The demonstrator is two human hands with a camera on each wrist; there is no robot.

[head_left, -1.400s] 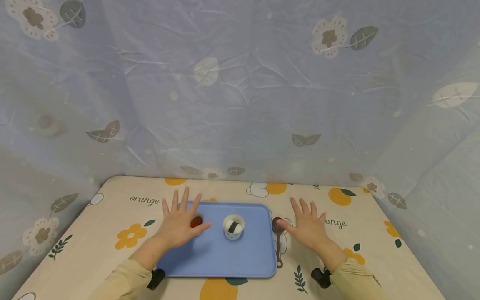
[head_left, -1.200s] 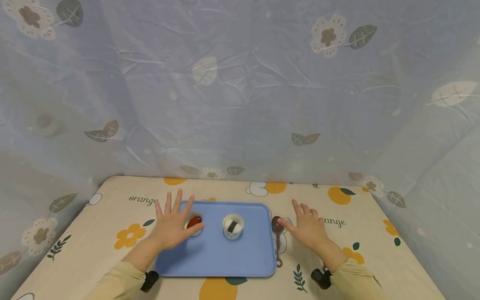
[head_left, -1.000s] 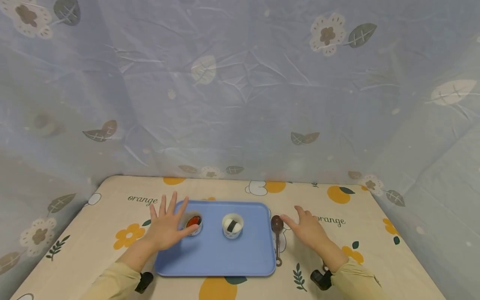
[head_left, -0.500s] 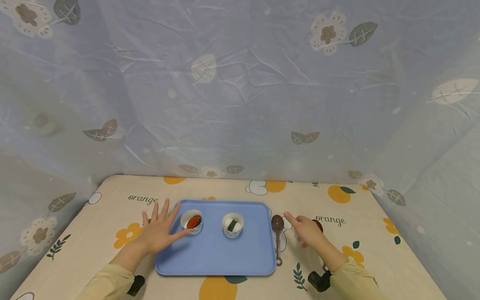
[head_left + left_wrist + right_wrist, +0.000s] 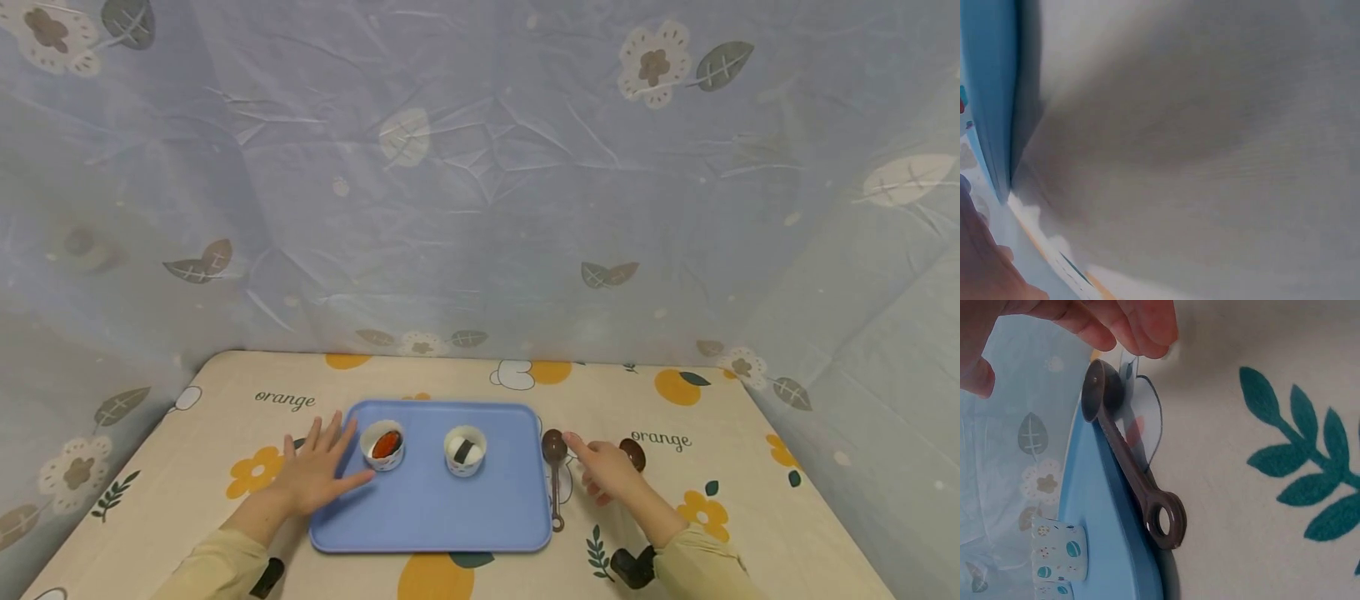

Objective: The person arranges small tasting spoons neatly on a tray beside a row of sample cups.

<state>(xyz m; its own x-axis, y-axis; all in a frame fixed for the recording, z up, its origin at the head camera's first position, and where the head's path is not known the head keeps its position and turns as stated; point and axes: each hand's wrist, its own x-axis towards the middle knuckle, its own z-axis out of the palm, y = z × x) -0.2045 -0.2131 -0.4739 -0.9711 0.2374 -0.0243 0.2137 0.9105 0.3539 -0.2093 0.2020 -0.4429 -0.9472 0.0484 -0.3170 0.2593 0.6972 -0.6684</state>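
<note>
My left hand [image 5: 311, 479] has its fingers spread over the left edge of the blue tray [image 5: 438, 517]; it holds nothing. In the left wrist view that hand [image 5: 988, 262] shows only at the lower left, near the tray's rim [image 5: 991, 81]. My right hand [image 5: 611, 475] hovers just right of a brown measuring spoon [image 5: 555, 450], one outstretched fingertip overlapping its bowl. From the right wrist view, the loosely bent fingers [image 5: 1147, 328] are above the spoon's bowl, and the spoon's ringed handle [image 5: 1125, 447] lies along the tray's edge. A second brown spoon [image 5: 633, 454] is partly hidden behind my right hand.
On the tray stand two patterned paper cups. The left cup [image 5: 369, 446] holds a piece with a red-orange top [image 5: 387, 444]; the right cup [image 5: 466, 469] holds a white piece with a black strip [image 5: 463, 451]. A patterned cloth [image 5: 420, 379] covers the table, with a curtain [image 5: 480, 208] behind.
My left hand has drawn left and towards me, uncovering the left cup. My right hand has turned and its spread fingers have bent, bringing the second spoon's bowl into view.
</note>
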